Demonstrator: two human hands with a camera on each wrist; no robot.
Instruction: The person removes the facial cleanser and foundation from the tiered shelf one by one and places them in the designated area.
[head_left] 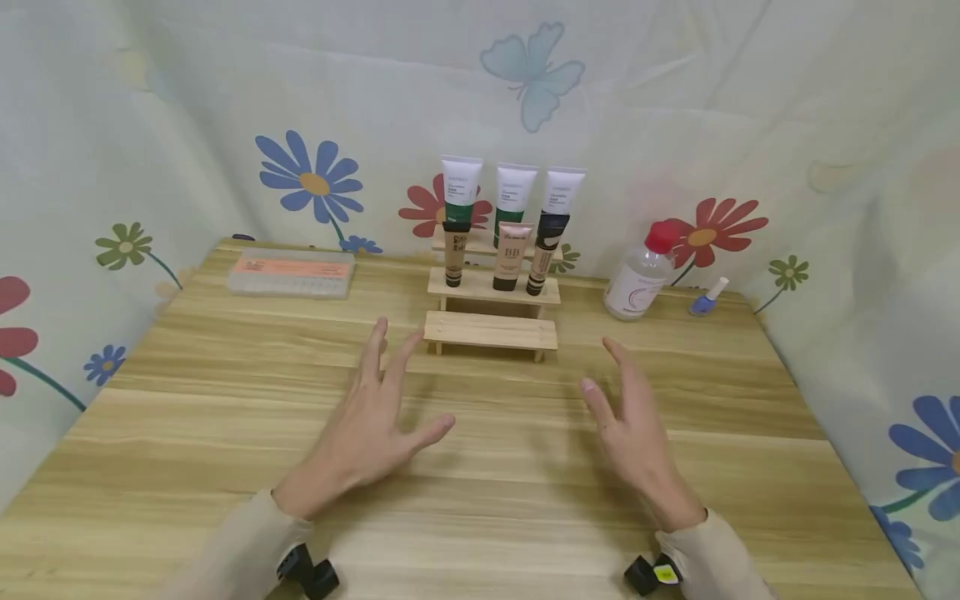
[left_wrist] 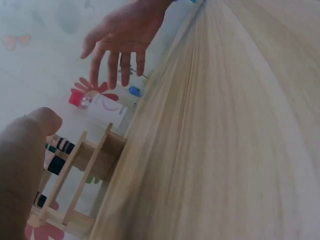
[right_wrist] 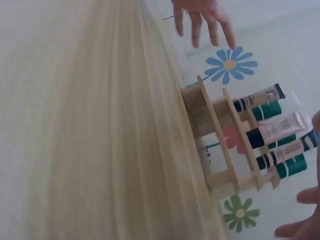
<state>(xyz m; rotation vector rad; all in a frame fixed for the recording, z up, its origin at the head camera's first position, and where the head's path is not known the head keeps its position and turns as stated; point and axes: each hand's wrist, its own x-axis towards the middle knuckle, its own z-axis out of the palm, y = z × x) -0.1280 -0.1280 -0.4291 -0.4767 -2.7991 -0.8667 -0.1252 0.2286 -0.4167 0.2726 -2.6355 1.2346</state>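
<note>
Both hands hover over the wooden table with spread fingers and hold nothing. My left hand [head_left: 367, 429] is left of a small tiered wooden stand [head_left: 491, 330], its fingertips near the lowest step. On the right, my right hand [head_left: 636, 433] sits below a clear bottle [head_left: 637, 279] with a red cap. The stand's bottom step is bare. Its middle step carries a BB cream tube [head_left: 512, 257] between two slim beige tubes, the left one [head_left: 454, 257] and the right one [head_left: 543, 262]. Behind them, white tubes with green caps, such as the leftmost [head_left: 461, 185], stand on the top step.
A flat translucent case [head_left: 291, 273] with an orange label lies at the back left. At the back right stands a blue nail polish bottle [head_left: 708, 297] with a white cap. A flower-printed curtain [head_left: 637, 92] hangs around the table [head_left: 510, 517].
</note>
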